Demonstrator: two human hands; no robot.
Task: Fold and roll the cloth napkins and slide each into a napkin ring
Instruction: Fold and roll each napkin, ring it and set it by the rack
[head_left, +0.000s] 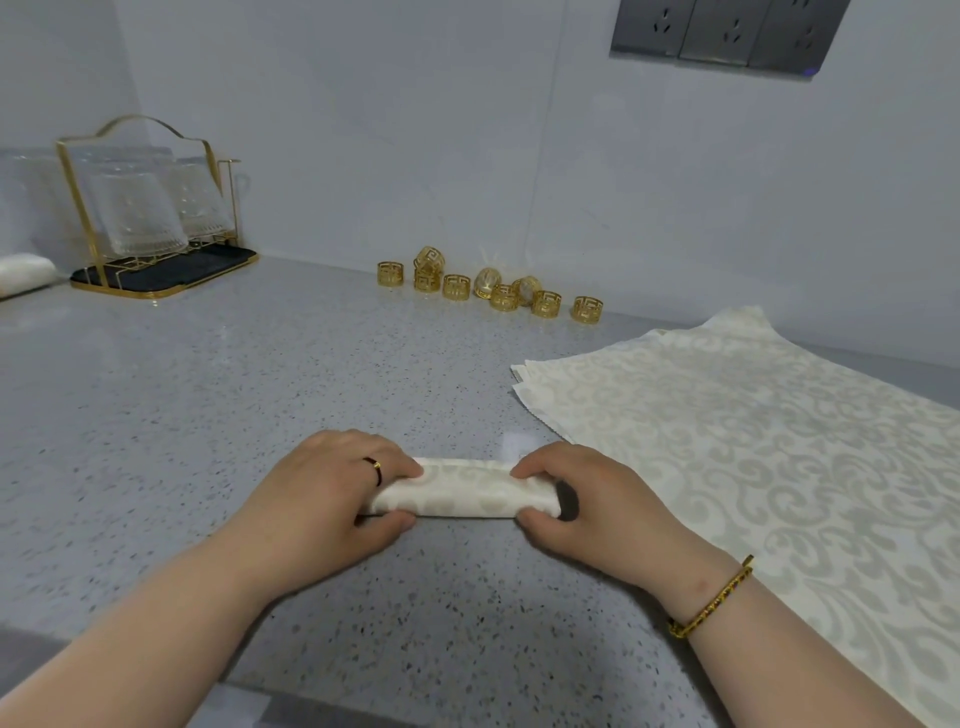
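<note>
Two bare arms come in from the 6 o'clock edge. No sleeves cover them up to where the edge cuts them off. The left hand (332, 488) wears a thin dark ring with a tiny gold bead (374, 469) on one finger, toward 12 o'clock from the wrist. The right hand (582, 499) has no ring showing. A thin gold braided bracelet with little dark flecks (714, 597) goes around the right wrist, and one short end of it sticks out toward 1 o'clock.

Rolled napkin (467, 493) flat on grey counter (208, 415), left hand (332, 493) and right hand (587, 499) gripping its ends. Gold napkin rings (488, 287) clustered by wall; flat napkin stack (753, 431) right.
</note>
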